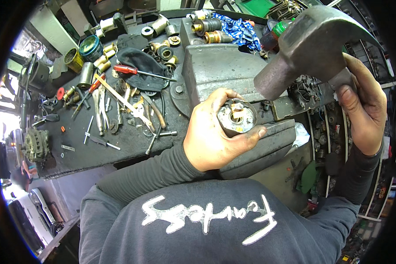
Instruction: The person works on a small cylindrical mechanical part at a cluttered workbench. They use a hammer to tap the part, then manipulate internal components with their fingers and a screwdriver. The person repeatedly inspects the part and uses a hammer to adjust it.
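My left hand (207, 140) is wrapped around a short cylindrical metal part (236, 119). Its upturned round end is pale and grimy, with a coppery ring at the centre. The part is held over the bench vise (226, 66), between the large rear body and the ribbed front jaw (262, 147); whether the jaws grip it is hidden. My right hand (366, 108) grips a hammer (310, 48) close below its head. The hammer is raised above and to the right of the part, its round striking face angled down toward it and apart from it. Most of the handle is out of sight.
The dark workbench (81, 154) on the left carries a red screwdriver (130, 70), pliers (102, 110), a T-handle wrench (156, 141), a black cloth (138, 59) and several metal cylinders. An alternator (36, 143) stands at the left edge. Shelving with parts lies right.
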Available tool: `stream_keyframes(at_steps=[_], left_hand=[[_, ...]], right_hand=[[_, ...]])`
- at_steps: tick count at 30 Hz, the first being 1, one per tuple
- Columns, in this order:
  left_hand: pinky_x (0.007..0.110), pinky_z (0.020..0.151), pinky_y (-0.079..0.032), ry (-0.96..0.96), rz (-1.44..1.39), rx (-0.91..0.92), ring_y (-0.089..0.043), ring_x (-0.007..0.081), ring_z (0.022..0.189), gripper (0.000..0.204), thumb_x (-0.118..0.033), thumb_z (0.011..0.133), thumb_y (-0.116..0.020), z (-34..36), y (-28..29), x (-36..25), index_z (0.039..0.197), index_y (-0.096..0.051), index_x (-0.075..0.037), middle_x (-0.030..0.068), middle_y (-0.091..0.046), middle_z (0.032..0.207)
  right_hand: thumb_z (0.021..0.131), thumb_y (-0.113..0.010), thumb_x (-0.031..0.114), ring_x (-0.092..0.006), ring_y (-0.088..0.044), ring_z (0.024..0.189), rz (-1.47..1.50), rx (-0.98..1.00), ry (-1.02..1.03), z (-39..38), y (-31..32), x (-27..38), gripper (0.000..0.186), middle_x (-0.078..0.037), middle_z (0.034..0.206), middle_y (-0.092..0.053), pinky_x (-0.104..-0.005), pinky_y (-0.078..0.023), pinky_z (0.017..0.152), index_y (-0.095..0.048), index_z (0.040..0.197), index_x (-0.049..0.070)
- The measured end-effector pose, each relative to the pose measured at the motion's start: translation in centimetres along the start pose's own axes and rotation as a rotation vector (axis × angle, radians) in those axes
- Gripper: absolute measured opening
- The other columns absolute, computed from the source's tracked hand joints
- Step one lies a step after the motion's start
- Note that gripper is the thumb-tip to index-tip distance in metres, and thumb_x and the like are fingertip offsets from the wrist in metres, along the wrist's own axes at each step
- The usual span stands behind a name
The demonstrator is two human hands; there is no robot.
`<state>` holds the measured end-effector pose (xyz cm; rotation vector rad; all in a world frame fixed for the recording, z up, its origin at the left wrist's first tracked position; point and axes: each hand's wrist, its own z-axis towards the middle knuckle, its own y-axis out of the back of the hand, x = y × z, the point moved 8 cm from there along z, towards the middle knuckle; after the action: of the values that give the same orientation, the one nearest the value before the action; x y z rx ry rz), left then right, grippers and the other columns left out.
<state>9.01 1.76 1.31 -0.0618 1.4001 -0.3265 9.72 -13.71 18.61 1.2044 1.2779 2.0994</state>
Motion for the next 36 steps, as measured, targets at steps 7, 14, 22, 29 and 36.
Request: stream_keyframes(at_steps=[7,14,22,29,36], left_hand=[[0.028,0.065,-0.05,-0.111,0.063,-0.042,-0.057,0.0107,0.069,0.049,-0.015,0.063,-0.086,-0.2,0.7,-0.5,0.096,-0.053,0.001,0.0081,-0.06,0.076],[0.028,0.066,-0.05,-0.092,0.042,-0.037,-0.057,0.011,0.071,0.048,-0.017,0.063,-0.085,0.0,0.7,-0.3,0.095,-0.054,0.001,0.0084,-0.061,0.077],[0.028,0.067,-0.051,-0.082,0.033,-0.034,-0.059,0.0113,0.072,0.048,-0.017,0.064,-0.084,-0.1,0.7,0.2,0.096,-0.054,0.002,0.009,-0.061,0.079],[0.029,0.067,-0.051,-0.136,0.216,-0.054,-0.061,0.0126,0.071,0.05,-0.018,0.064,-0.085,0.1,0.9,-1.2,0.098,-0.054,0.003,0.0108,-0.064,0.078],[0.029,0.066,-0.052,-0.183,0.182,-0.055,-0.063,0.0133,0.072,0.048,-0.018,0.064,-0.084,0.0,0.8,-0.7,0.097,-0.054,0.002,0.0106,-0.064,0.077]], right_hand=[[0.092,-0.059,0.012,-0.0058,-0.047,0.072,-0.139,-0.026,0.04,1.7,0.2,0.0,0.044,0.0,0.088,-0.059,-0.0191,-0.035,0.064,-0.05,0.133,0.0],[0.091,-0.057,0.009,-0.0133,-0.058,0.084,-0.274,0.085,0.186,2.1,-0.6,1.5,0.041,-0.006,0.098,-0.064,-0.0251,-0.043,0.079,-0.052,0.13,-0.003],[0.095,-0.055,0.011,-0.0054,-0.056,0.085,-0.287,0.054,0.298,1.9,-1.1,2.2,0.042,-0.003,0.1,-0.064,-0.0173,-0.041,0.073,-0.048,0.135,-0.001],[0.093,-0.057,0.009,-0.0136,-0.058,0.098,-0.258,0.128,0.261,1.6,-0.9,1.8,0.043,-0.009,0.11,-0.063,-0.0253,-0.043,0.087,-0.05,0.133,-0.003],[0.093,-0.057,0.009,-0.0153,-0.058,0.097,-0.152,0.024,0.161,1.6,0.4,1.4,0.043,-0.007,0.11,-0.063,-0.0275,-0.043,0.089,-0.049,0.135,-0.002]])
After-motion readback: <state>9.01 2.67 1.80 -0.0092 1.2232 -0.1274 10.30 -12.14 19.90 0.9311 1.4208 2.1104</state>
